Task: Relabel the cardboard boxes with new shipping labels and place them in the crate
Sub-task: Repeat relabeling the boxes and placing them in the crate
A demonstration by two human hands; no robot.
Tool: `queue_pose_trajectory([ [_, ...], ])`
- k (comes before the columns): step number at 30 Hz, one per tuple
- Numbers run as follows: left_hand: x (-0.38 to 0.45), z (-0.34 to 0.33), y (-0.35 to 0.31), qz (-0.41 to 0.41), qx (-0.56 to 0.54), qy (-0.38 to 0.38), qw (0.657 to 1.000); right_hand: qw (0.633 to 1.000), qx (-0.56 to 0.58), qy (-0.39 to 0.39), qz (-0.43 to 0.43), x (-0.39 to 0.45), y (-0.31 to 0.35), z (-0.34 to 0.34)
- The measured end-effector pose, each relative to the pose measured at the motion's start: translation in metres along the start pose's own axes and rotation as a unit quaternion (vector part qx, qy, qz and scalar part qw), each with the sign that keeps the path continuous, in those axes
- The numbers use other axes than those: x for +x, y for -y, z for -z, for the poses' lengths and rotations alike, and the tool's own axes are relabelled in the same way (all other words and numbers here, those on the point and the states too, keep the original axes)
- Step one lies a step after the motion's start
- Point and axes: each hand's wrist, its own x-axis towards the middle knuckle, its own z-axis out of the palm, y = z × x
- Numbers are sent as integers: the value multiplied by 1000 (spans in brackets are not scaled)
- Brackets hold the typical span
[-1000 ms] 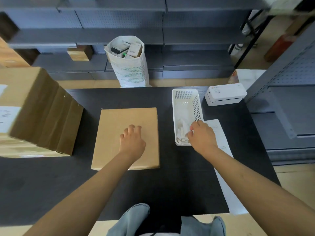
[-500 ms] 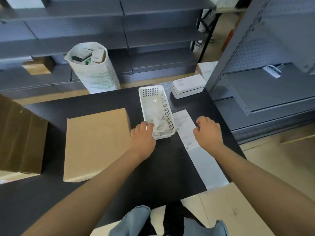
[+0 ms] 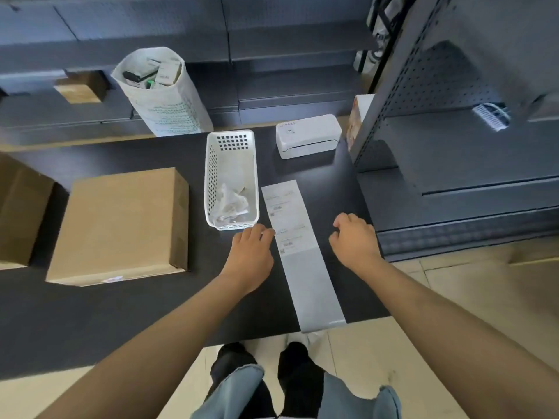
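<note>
A long white strip of shipping labels point(image 3: 298, 246) lies on the black table point(image 3: 151, 313), running from beside the basket to the front edge. My left hand point(image 3: 249, 258) rests at the strip's left edge, fingertips touching it. To the strip's right, my right hand point(image 3: 355, 241) hovers with loosely curled fingers and holds nothing. A plain cardboard box point(image 3: 119, 225) lies flat at the left of the table. Part of another cardboard box point(image 3: 18, 207) shows at the far left edge.
A white perforated basket point(image 3: 231, 164) holds crumpled label scraps beside the strip. A white label printer point(image 3: 308, 135) sits at the table's back right. A white sack of small boxes point(image 3: 160, 92) stands behind the table. Grey metal shelving point(image 3: 453, 140) crowds the right side.
My left hand left the box top and moved right to the label strip. My right hand moved from the basket to the right of the strip. The view shifted right.
</note>
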Motion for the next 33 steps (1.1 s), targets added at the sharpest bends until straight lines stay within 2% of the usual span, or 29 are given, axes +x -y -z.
queue_pose_trajectory([
  [7,8,-13,-8,45,-3,40,998,999,3,21,41,10,-1,-13],
  [10,19,-21,-11,31,-7,56,998,999,16,45,19,12,-1,-22],
  [13,32,-31,-16,8,-14,67,998,989,76,119,-37,14,-5,-33],
  [17,47,-44,-27,-7,-58,88,994,956,177,206,-107,16,-6,-52],
  [20,50,-52,-36,-5,-83,135,987,931,245,204,-178,19,-2,-63],
  [22,51,-57,-39,-11,-89,162,983,899,306,211,-232,23,0,-65],
  [24,51,-59,-41,-15,-70,163,984,860,363,225,-277,28,1,-63],
  [26,51,-61,-43,-4,-61,155,986,841,389,241,-290,30,2,-62],
  [30,53,-67,-49,12,-43,140,989,871,327,261,-260,29,8,-63],
  [33,55,-75,-51,34,2,142,989,879,280,291,-253,30,13,-65],
])
